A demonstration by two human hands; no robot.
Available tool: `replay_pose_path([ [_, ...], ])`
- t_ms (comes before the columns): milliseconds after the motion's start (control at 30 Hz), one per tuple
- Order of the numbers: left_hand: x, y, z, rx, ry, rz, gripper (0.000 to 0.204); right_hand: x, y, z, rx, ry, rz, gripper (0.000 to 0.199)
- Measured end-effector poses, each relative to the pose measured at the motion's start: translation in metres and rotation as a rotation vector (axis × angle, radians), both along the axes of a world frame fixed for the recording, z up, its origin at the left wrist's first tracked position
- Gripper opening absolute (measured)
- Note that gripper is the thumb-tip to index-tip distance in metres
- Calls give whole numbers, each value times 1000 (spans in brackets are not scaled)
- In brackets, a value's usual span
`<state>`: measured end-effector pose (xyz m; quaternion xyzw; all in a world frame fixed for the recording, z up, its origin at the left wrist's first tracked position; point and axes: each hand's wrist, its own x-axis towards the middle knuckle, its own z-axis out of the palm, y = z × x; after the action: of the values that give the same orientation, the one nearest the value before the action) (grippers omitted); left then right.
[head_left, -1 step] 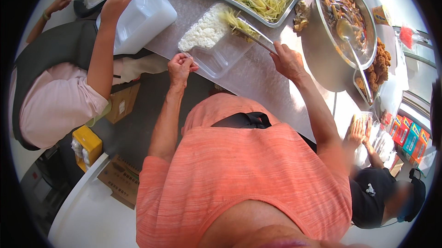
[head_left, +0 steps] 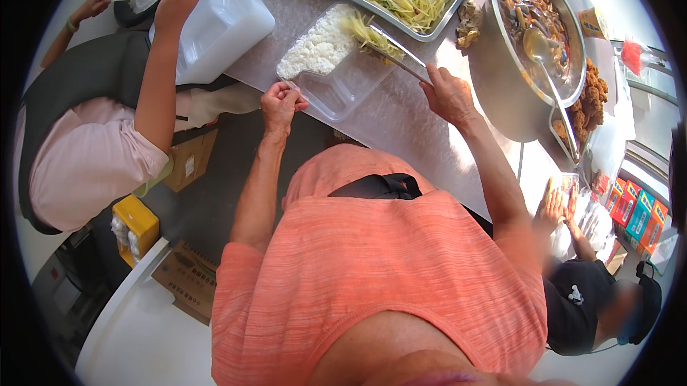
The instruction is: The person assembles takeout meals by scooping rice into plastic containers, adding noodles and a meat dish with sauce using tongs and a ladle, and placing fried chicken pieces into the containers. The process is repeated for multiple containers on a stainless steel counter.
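Observation:
A clear plastic meal box (head_left: 339, 103) lies at the table's near edge, with white rice (head_left: 315, 49) filling its far-left part. My left hand (head_left: 283, 108) is closed in a pinch on the box's near-left corner. In my right hand (head_left: 451, 96) is a pair of metal tongs (head_left: 413, 65), gripped by the handle end. Between its tips is a clump of yellow shredded potato (head_left: 371, 36), over the box's far compartment beside the rice. Just beyond the box stands a metal tray (head_left: 429, 36) heaped with more shredded potato.
On the right stands a deep metal basin (head_left: 504, 92) of dark stew with a ladle (head_left: 547, 64) in it; fried pieces (head_left: 590, 103) lie beside it. At left, a co-worker's arm (head_left: 159, 71) reaches past stacked clear boxes (head_left: 222, 24). Another person's hands (head_left: 558, 207) are at far right.
The co-worker's raised hand at upper left has shifted slightly. My hands, the tongs and the meal box look the same.

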<state>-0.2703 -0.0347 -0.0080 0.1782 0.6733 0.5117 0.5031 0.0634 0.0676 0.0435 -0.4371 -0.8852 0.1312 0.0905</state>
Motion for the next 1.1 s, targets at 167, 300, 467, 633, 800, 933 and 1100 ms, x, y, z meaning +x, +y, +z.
replay_pose_path([
  [167, -3, -2, 0, 7, -15, 7, 9, -7, -8, 32, -45, -79, -57, 36],
  [300, -2, 0, 7, 5, -19, 2, 9, -10, -9, 30, -10, -96, -38, 35],
  [467, -7, -2, 2, 19, -26, -12, 8, -20, -6, 25, 28, -57, -29, 29],
  [633, -6, -1, 2, 12, -37, -23, 7, -19, -16, 28, 31, 0, -26, 27],
  [800, -13, 2, 3, -6, 11, -58, 8, -15, -9, 25, -26, 47, -91, 32],
  [933, -25, 2, 4, -60, 47, -112, 13, 1, 19, 31, 49, 57, -218, 35],
  [1100, -16, 6, 21, -10, 571, -69, 28, 8, 76, 11, 59, -136, -253, 35],
])
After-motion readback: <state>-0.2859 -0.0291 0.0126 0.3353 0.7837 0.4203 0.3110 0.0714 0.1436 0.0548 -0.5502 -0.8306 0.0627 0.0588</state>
